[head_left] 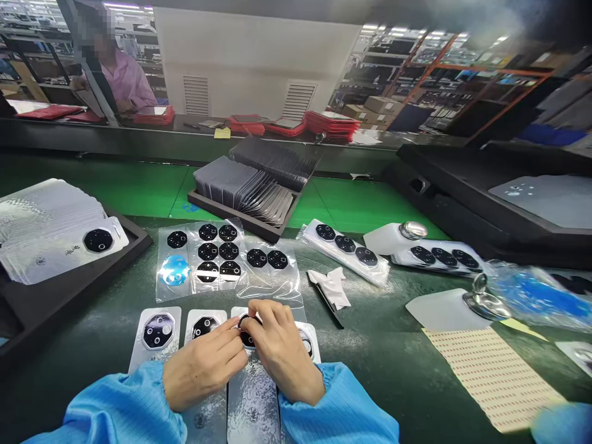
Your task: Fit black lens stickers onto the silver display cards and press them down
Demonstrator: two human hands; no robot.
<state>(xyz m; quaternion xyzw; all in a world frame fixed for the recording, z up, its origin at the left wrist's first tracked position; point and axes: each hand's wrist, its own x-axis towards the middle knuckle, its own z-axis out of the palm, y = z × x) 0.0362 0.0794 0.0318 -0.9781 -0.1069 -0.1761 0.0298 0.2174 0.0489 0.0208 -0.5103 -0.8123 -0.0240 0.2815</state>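
My left hand [203,364] and my right hand [277,348] meet over the bench, and their fingertips pinch a small black octagonal lens plate [247,327], mostly hidden by my fingers. Under my hands lies a silver-backed card [252,407]. Beside it, to the left, are two similar cards, each carrying a black octagonal plate [158,331] [205,327]. To the right, another card [312,342] shows from under my right hand. Just beyond my fingers, clear plastic sheets [208,259] hold more black plates.
A dark tray of stacked cards [139,243] stands at the left, and another [245,191] stands ahead. A white cloth [330,288] and a black pen-like tool [329,306] lie right, near steel-topped dispensers [411,231] and a beige adhesive sheet [493,376]. A person [127,80] sits behind a low partition.
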